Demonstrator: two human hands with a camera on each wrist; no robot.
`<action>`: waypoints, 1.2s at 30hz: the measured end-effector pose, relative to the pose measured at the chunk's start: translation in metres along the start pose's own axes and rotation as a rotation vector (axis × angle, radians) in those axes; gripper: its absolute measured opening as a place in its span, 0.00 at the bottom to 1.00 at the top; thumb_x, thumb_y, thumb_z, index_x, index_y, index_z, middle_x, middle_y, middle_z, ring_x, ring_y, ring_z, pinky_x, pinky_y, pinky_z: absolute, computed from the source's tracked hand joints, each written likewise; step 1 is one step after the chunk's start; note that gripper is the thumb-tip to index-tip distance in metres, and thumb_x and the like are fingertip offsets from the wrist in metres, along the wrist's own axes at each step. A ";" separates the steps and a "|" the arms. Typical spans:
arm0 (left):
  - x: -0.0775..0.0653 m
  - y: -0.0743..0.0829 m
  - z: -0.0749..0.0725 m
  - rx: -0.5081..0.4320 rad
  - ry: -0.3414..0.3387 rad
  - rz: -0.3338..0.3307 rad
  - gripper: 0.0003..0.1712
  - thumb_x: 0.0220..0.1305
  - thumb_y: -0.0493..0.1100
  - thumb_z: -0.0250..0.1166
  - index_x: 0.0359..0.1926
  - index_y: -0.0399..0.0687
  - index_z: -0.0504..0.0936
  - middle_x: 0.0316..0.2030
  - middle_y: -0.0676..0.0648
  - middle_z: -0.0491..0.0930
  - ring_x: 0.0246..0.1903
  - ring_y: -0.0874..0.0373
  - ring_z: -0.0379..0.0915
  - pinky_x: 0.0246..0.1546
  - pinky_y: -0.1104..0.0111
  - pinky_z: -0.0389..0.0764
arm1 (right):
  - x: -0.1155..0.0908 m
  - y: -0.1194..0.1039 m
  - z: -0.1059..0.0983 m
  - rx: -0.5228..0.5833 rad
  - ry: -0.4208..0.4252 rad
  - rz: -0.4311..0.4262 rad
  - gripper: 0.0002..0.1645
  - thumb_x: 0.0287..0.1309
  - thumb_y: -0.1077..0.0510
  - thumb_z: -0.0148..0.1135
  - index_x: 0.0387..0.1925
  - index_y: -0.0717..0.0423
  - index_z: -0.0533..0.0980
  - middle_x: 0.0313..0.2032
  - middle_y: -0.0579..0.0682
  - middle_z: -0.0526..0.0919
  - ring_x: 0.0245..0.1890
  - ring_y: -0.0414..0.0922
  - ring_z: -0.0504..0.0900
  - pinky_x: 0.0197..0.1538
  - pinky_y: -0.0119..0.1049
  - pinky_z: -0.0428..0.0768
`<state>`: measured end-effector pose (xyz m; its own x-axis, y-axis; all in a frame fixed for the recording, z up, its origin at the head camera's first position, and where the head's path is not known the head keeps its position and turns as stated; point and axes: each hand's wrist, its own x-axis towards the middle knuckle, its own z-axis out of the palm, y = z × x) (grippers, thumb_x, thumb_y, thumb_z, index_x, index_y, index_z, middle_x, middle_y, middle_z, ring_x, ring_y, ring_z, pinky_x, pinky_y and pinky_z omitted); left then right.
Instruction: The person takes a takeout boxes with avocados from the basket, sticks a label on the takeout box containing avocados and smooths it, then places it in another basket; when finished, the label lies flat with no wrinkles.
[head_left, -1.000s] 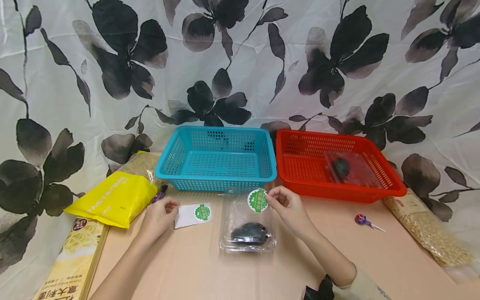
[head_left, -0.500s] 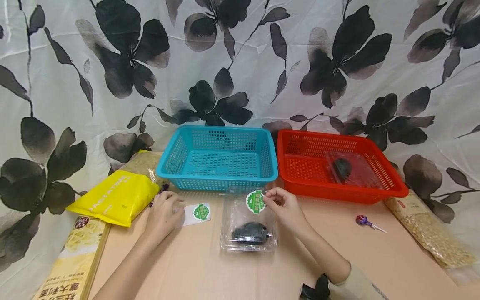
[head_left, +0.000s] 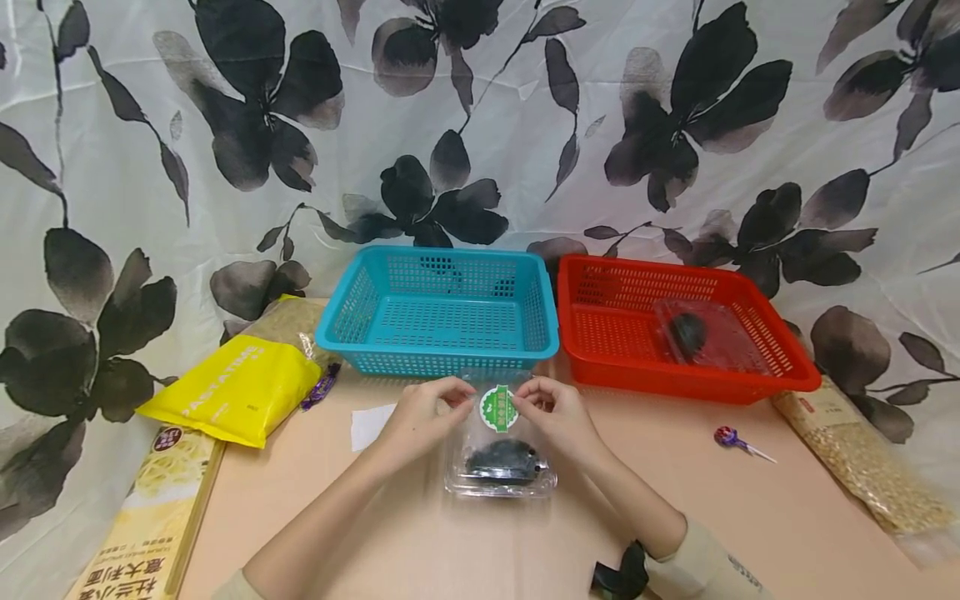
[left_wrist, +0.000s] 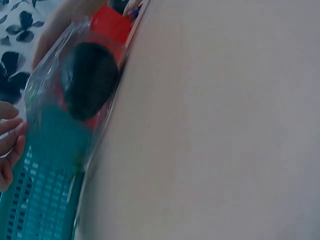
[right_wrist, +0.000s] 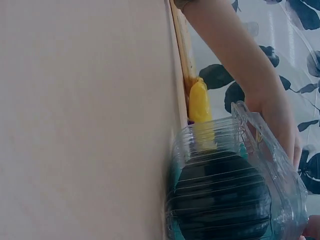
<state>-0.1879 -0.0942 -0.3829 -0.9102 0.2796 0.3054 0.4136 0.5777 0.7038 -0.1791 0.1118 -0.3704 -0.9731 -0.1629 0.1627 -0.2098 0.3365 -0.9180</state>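
Observation:
A clear plastic clamshell box (head_left: 459, 479) stands on the table with a dark oval, avocado-like fruit (head_left: 504, 461) inside. Over the box's lid is a round green-and-white sticker (head_left: 498, 408). My right hand (head_left: 564, 417) pinches the sticker's right edge between thumb and forefinger. At its left edge, my left hand (head_left: 423, 419) pinches with thumb and forefinger too. Whether the sticker touches the lid cannot be told. The left wrist view shows the fruit (left_wrist: 90, 81) through the clear plastic, and the right wrist view shows the box (right_wrist: 220, 190) from the side.
Behind stand a blue basket (head_left: 435, 365) and a red basket (head_left: 615, 373) holding another boxed fruit (head_left: 686, 335). White backing paper (head_left: 370, 427) lies left. Yellow bag (head_left: 232, 392), pasta pack (head_left: 142, 508) and wrapped candy (head_left: 321, 386) flank the left; lollipop (head_left: 726, 437) and grain bag (head_left: 855, 458) the right.
My left hand has left the backing paper and moved right to the sticker's left edge. The sticker has shifted slightly left over the lid, with my right hand still holding it.

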 end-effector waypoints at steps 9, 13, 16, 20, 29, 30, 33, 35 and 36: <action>0.012 0.007 0.014 0.009 0.003 -0.022 0.04 0.53 0.45 0.63 0.32 0.55 0.82 0.24 0.60 0.80 0.26 0.68 0.72 0.27 0.75 0.74 | 0.006 0.027 0.004 -0.033 0.017 -0.012 0.04 0.49 0.60 0.63 0.28 0.56 0.77 0.22 0.48 0.77 0.21 0.41 0.69 0.23 0.25 0.66; 0.015 0.006 0.016 0.027 -0.013 -0.025 0.04 0.53 0.45 0.64 0.32 0.56 0.82 0.25 0.60 0.79 0.26 0.68 0.72 0.27 0.75 0.74 | 0.006 0.029 0.004 -0.132 0.062 -0.038 0.03 0.46 0.59 0.65 0.26 0.51 0.78 0.21 0.44 0.78 0.26 0.42 0.71 0.29 0.29 0.70; 0.016 0.006 0.017 0.043 -0.031 -0.032 0.04 0.52 0.45 0.64 0.31 0.56 0.82 0.25 0.61 0.79 0.26 0.68 0.72 0.28 0.74 0.74 | 0.006 0.030 0.003 -0.195 0.089 -0.051 0.04 0.44 0.58 0.67 0.25 0.48 0.78 0.21 0.41 0.79 0.29 0.42 0.70 0.33 0.32 0.70; 0.017 0.005 0.020 0.078 -0.032 -0.017 0.04 0.52 0.46 0.64 0.30 0.57 0.83 0.24 0.61 0.79 0.26 0.67 0.70 0.29 0.73 0.72 | 0.006 0.032 0.002 -0.242 0.107 -0.064 0.05 0.42 0.58 0.68 0.25 0.46 0.78 0.21 0.39 0.78 0.29 0.41 0.70 0.33 0.32 0.68; 0.016 0.001 0.024 0.213 0.046 0.104 0.03 0.49 0.44 0.64 0.27 0.57 0.83 0.21 0.64 0.78 0.25 0.66 0.67 0.33 0.70 0.62 | 0.004 0.035 0.003 -0.316 0.133 -0.115 0.07 0.40 0.58 0.69 0.23 0.44 0.78 0.22 0.38 0.76 0.27 0.42 0.69 0.31 0.32 0.66; 0.016 0.000 0.025 0.221 0.054 0.114 0.03 0.48 0.44 0.64 0.27 0.57 0.83 0.21 0.64 0.77 0.25 0.66 0.67 0.33 0.70 0.61 | 0.004 0.036 0.004 -0.323 0.138 -0.125 0.07 0.40 0.58 0.69 0.23 0.44 0.78 0.22 0.38 0.76 0.27 0.42 0.69 0.30 0.32 0.66; 0.016 -0.001 0.026 0.228 0.071 0.130 0.03 0.47 0.44 0.65 0.26 0.57 0.83 0.20 0.64 0.77 0.25 0.66 0.67 0.32 0.70 0.60 | 0.004 0.037 0.004 -0.350 0.152 -0.155 0.07 0.39 0.57 0.69 0.22 0.43 0.78 0.22 0.38 0.75 0.26 0.41 0.68 0.29 0.32 0.65; 0.016 -0.002 0.026 0.226 0.080 0.135 0.03 0.46 0.44 0.65 0.26 0.57 0.83 0.20 0.64 0.77 0.25 0.66 0.67 0.32 0.70 0.60 | 0.004 0.038 0.004 -0.367 0.159 -0.171 0.07 0.39 0.57 0.70 0.22 0.43 0.78 0.22 0.38 0.74 0.26 0.40 0.67 0.28 0.31 0.65; 0.016 -0.002 0.026 0.225 0.084 0.136 0.03 0.46 0.44 0.65 0.26 0.57 0.83 0.20 0.64 0.77 0.25 0.66 0.67 0.32 0.70 0.60 | 0.004 0.038 0.005 -0.369 0.161 -0.175 0.07 0.39 0.57 0.70 0.22 0.43 0.78 0.22 0.38 0.74 0.26 0.40 0.67 0.28 0.31 0.65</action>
<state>-0.2029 -0.0708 -0.3964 -0.8410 0.3070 0.4456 0.5173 0.6976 0.4957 -0.1909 0.1197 -0.4067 -0.9161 -0.1104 0.3856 -0.3644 0.6305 -0.6853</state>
